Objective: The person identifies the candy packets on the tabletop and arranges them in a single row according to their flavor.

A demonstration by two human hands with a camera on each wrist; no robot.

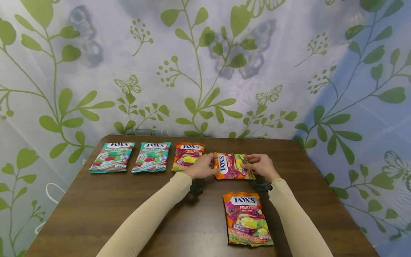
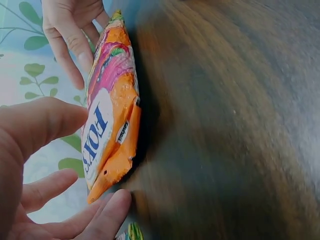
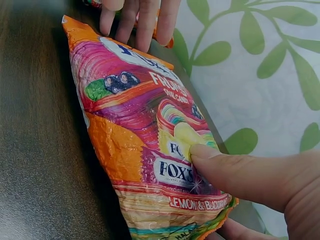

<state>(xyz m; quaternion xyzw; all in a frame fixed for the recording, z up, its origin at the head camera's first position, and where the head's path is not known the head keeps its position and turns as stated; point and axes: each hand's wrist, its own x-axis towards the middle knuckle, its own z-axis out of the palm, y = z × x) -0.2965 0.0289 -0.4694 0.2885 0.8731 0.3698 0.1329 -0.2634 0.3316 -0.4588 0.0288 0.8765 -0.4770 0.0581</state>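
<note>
Between my two hands a FOX'S fruits candy bag [image 1: 229,166] lies turned sideways, its logo end toward the left. My left hand [image 1: 203,166] is at that end; in the left wrist view its thumb touches the bag's edge and its other fingers extend loosely by the orange corner. With my right hand [image 1: 262,167] I hold the opposite end, thumb on the printed face and a finger behind the bottom edge, as the right wrist view shows. Another fruits candy bag [image 1: 247,219] lies face up nearer to me, between my forearms.
Left along the table's back stand out two teal mint blossom bags [image 1: 111,157] [image 1: 152,157], lying flat. A further orange fruits bag [image 1: 187,154] lies beside them, partly behind my left hand. A leaf-patterned curtain [image 1: 199,71] hangs behind the brown table [image 1: 141,192].
</note>
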